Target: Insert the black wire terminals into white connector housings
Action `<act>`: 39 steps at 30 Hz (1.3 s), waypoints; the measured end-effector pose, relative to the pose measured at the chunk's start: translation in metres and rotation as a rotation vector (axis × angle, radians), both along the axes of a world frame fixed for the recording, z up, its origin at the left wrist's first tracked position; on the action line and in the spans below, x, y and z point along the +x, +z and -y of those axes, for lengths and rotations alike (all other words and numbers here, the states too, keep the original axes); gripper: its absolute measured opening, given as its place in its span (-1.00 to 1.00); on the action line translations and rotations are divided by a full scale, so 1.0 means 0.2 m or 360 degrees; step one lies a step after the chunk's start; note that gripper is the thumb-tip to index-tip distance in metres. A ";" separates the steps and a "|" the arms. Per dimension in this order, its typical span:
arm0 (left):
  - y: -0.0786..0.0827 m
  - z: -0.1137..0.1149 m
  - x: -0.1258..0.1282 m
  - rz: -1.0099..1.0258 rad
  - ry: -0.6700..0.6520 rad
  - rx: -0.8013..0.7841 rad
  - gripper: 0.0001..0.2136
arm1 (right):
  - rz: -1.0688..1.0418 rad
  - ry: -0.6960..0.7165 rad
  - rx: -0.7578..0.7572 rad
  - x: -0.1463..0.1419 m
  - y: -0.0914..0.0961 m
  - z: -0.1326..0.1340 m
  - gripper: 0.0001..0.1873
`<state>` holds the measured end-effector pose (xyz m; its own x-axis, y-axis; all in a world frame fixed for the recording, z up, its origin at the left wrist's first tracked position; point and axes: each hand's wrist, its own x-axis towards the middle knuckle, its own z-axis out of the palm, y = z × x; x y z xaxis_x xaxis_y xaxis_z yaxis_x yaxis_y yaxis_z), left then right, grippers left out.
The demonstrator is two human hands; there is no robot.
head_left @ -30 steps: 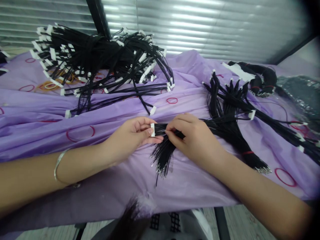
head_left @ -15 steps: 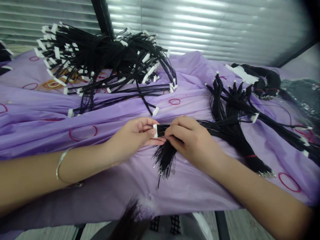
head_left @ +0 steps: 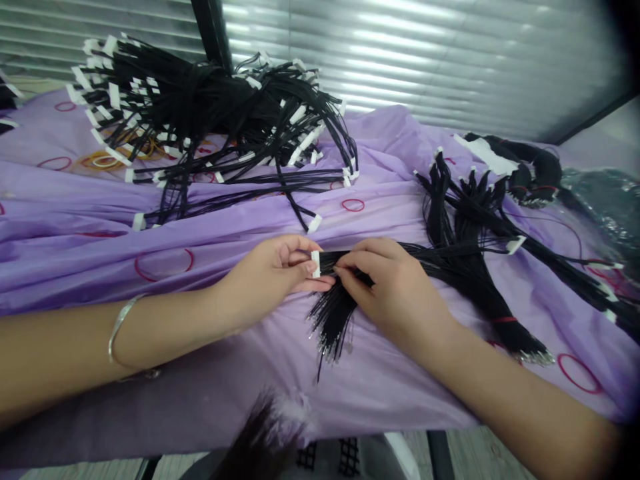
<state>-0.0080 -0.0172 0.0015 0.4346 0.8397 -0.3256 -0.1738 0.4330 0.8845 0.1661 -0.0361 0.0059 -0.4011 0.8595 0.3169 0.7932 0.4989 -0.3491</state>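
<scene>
Between thumb and fingers, my left hand (head_left: 280, 270) grips a small white connector (head_left: 315, 264) with black wires running out of its right side. My right hand (head_left: 393, 283) is pinched close by, just right of the connector, at the wires; the thin wire or terminal at its fingertips is too small to make out clearly. Under my right hand a bundle of black wires (head_left: 330, 323) fans out toward me, with bare metal terminals at the tips. More black wires (head_left: 435, 257) stretch rightward from behind the right hand.
A big heap of black cables with white connectors (head_left: 200, 100) lies at the back left. At the right are a tied wire bundle (head_left: 505, 327), a white-ended cable (head_left: 516, 245) and a clear plastic bag (head_left: 605, 200). Red rubber bands (head_left: 579, 373) are scattered on the purple cloth (head_left: 240, 400).
The view has shifted slightly. My left hand still grips the connector, whose slotted face now shows a little more. The right fingertips stay beside it, a touch lower.
</scene>
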 end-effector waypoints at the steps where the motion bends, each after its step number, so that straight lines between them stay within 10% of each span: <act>1: 0.00 0.00 0.00 -0.0008 0.0002 0.0014 -0.90 | 0.0012 -0.0006 0.0002 0.00 0.00 0.00 -0.85; 23: 0.02 0.01 0.02 -0.0161 0.0056 0.0010 -0.90 | -0.0516 -0.0028 -0.0435 -0.03 0.01 -0.02 -0.88; 39: 0.02 -0.02 0.01 -0.0042 0.0092 -0.0107 -0.91 | 0.0303 0.0423 -0.0284 0.06 0.06 -0.02 -0.89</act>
